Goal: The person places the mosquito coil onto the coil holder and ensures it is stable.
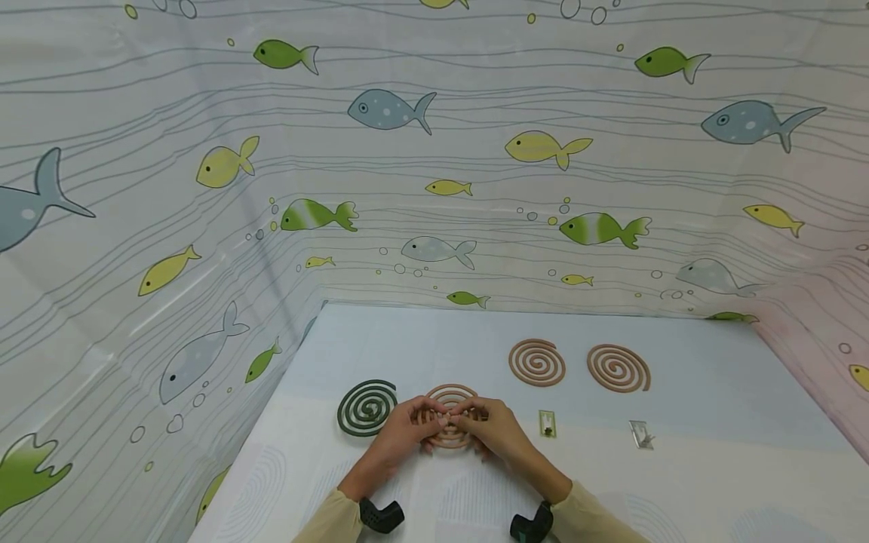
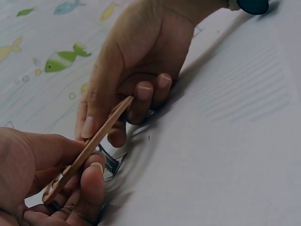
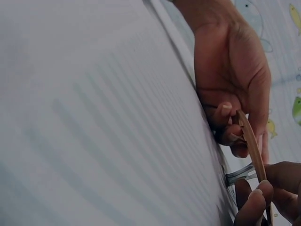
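Note:
A brown mosquito coil [image 1: 451,389] is between both hands, in front of the person. My left hand [image 1: 405,430] pinches its left part, with thumb and fingertips near the centre. From the other side, my right hand [image 1: 500,428] pinches it too, and the two sets of fingertips meet over the middle. Edge-on, the coil [image 2: 94,143] looks tilted in the left wrist view, fingers on both faces. A small metal coil stand [image 2: 111,163] shows beneath it, also in the right wrist view as a metal stand [image 3: 239,174]. Fingers hide where stand and coil centre meet.
Left of the hands lies a dark green coil [image 1: 367,408]. Two brown coils, one nearer [image 1: 536,363] and one farther right [image 1: 618,368], lie at the back. Two small metal stands [image 1: 547,424] [image 1: 640,435] sit before them on the white table [image 1: 733,467]. Fish-printed sheeting [image 1: 434,211] surrounds the table.

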A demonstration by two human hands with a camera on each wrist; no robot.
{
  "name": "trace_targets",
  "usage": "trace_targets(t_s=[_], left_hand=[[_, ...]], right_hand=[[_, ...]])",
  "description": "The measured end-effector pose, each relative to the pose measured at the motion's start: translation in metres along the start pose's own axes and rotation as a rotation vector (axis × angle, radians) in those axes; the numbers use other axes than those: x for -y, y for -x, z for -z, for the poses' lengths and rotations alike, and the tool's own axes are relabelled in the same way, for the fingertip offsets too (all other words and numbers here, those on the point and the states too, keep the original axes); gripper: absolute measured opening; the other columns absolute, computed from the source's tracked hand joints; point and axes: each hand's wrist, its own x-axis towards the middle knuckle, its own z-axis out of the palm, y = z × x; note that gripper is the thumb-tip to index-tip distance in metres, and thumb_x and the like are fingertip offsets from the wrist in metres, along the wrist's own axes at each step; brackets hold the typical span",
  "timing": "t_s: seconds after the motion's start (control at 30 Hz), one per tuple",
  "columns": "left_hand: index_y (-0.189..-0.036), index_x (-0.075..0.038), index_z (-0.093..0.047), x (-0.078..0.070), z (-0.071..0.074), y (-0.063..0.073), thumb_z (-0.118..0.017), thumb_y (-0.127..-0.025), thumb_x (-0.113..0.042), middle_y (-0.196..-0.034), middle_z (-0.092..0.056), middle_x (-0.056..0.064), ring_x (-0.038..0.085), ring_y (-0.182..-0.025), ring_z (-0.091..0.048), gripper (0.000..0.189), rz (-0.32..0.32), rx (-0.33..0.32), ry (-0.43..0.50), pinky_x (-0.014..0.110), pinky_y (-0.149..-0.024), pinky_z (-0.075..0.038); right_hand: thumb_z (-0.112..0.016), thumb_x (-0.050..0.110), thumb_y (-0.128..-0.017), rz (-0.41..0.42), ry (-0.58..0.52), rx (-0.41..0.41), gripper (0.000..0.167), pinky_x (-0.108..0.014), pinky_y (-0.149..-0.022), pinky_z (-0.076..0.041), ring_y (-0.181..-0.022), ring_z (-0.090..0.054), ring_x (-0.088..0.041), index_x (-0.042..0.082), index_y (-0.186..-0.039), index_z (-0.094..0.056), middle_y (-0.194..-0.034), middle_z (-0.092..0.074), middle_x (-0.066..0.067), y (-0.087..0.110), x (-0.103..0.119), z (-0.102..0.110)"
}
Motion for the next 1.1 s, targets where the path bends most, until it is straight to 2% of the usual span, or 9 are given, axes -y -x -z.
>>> trace_targets(t_s=[0.2,0.43,0.67,1.1], left_hand=[[-0.121,0.002,-0.066,0.0003,0.0002,-0.0004,-0.072,-0.097,-0.009,-0.099,-0.064,0.011,0.015,-0.071,-0.058,0.027,0.002,-0.012,-0.007,0.027,-0.058,-0.054],[-0.120,0.000,-0.066,-0.0047,-0.0005,0.0007,-0.073,-0.097,-0.013,-0.102,-0.063,0.012,0.015,-0.075,-0.058,0.027,-0.025,-0.022,-0.037,0.027,-0.062,-0.054],[-0.119,0.001,-0.066,-0.0042,-0.0026,0.0015,-0.073,-0.097,-0.012,-0.097,-0.063,0.010,0.016,-0.075,-0.057,0.027,-0.007,-0.020,-0.044,0.028,-0.062,-0.054],[-0.122,0.004,-0.065,-0.0052,-0.0021,0.0030,-0.072,-0.098,-0.011,-0.104,-0.065,0.015,0.013,-0.073,-0.057,0.029,-0.015,-0.010,-0.027,0.026,-0.061,-0.053]], right_hand=[[-0.073,0.024,-0.098,-0.007,-0.032,0.000,0.016,-0.024,-0.040,-0.044,-0.041,-0.047,-0.010,0.012,-0.108,-0.076,-0.060,-0.055,-0.001,0.0007,0.0018,0.0005],[-0.073,0.018,-0.097,0.030,-0.060,-0.028,0.015,-0.024,-0.045,-0.044,-0.047,-0.049,-0.011,0.008,-0.108,-0.075,-0.064,-0.055,-0.001,0.0019,0.0081,0.0044],[-0.074,0.018,-0.097,0.001,-0.046,-0.038,0.015,-0.022,-0.045,-0.041,-0.046,-0.048,-0.010,0.008,-0.107,-0.076,-0.063,-0.053,0.000,0.0036,0.0061,0.0058],[-0.074,0.021,-0.097,0.010,-0.045,-0.031,0.016,-0.023,-0.046,-0.042,-0.047,-0.048,-0.010,0.009,-0.107,-0.076,-0.065,-0.055,0.000,0.0043,0.0034,0.0046]])
